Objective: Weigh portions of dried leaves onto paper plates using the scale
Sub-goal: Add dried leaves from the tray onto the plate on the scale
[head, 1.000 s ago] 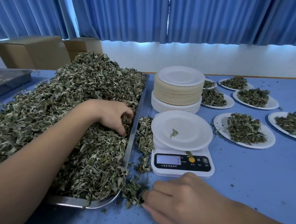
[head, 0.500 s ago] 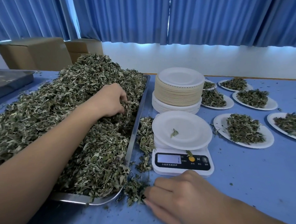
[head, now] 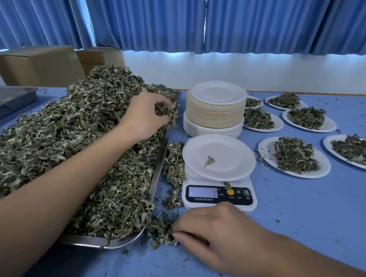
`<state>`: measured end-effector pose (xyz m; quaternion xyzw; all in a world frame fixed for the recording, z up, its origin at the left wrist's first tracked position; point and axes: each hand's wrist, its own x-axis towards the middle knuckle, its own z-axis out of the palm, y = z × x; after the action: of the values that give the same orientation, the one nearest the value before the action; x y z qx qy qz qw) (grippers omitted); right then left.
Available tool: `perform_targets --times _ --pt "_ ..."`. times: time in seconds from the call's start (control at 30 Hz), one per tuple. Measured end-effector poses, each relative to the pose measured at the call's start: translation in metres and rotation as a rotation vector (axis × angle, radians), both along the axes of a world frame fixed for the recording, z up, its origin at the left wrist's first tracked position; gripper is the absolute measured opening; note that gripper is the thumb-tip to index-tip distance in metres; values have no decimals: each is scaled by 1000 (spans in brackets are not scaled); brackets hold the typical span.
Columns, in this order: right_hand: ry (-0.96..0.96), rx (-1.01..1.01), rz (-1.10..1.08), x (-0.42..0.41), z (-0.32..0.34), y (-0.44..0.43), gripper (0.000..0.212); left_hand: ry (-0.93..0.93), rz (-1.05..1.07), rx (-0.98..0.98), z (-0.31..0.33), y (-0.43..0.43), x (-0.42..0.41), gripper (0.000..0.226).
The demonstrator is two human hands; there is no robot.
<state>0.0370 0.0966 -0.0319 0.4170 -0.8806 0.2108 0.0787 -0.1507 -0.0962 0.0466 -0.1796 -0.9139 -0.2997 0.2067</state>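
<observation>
Blue tabletop (head: 309, 216); white scale (head: 219, 196), label "M".

**Blue curtains, two boxes and a second tray surround the work area**

Pleated blue curtains (head: 256, 18) hang across the whole back, from 10 to 2 o'clock, and bright light shows along their hems. Beneath them a plain white wall (head: 280, 74) runs from 12 to 3 o'clock. At 10 o'clock a large cardboard box (head: 36, 65) stands against the curtains. A smaller cardboard box (head: 103, 57) is just beside it on the right. At 9 o'clock a grey metal tray (head: 8, 98) lies on the table (head: 309, 216), cut off by the frame's edge. The table's blue surface shows widest at 4 o'clock.
</observation>
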Motion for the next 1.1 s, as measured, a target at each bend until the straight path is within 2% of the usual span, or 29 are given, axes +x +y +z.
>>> perform_targets --times 0.1,0.17,0.2,0.3,0.37,0.47,0.53,0.67,0.77,0.8,0.87,0.93,1.0,1.07,1.1 --pt "-11 -35 11 -1 0 0 31 -16 -37 -21 -4 3 1 33" --pt "13 -130 -16 0 3 3 27 -20 -48 -20 -7 5 2 34" --pt "43 -232 -72 -1 7 6 23 -11 -53 -16 -7 5 2 34" --pt "70 -712 -365 -17 19 29 13 31 -65 17 -9 6 5 33" --pt "116 -827 -602 -33 27 53 15 64 -83 64 -9 9 7 34" --pt "68 -685 -897 -52 30 91 22 64 -190 156 -6 16 14 35" --pt "-27 -566 -993 -56 28 108 25 1 -300 184 -2 22 21 35" --pt "-83 -248 -1000 -51 21 115 31 -142 -467 161 -3 39 35 34" --pt "-58 210 -956 -47 14 109 28 -331 -534 141 -10 48 40 52" --pt "-50 288 -963 -47 14 107 27 -377 -571 138 -11 48 40 58" --pt "-59 316 -968 -48 17 108 27 -367 -592 170 -10 43 38 58" --pt "-75 279 -957 -48 18 110 29 -265 -508 241 -7 36 32 41" --pt "-83 251 -945 -47 17 111 32 -118 -312 216 -5 24 21 25" --pt "-79 250 -952 -46 17 110 32 -60 -81 15 -5 8 8 31" --pt "-73 251 -957 -47 16 110 31 -102 21 -118 -6 -1 1 38"
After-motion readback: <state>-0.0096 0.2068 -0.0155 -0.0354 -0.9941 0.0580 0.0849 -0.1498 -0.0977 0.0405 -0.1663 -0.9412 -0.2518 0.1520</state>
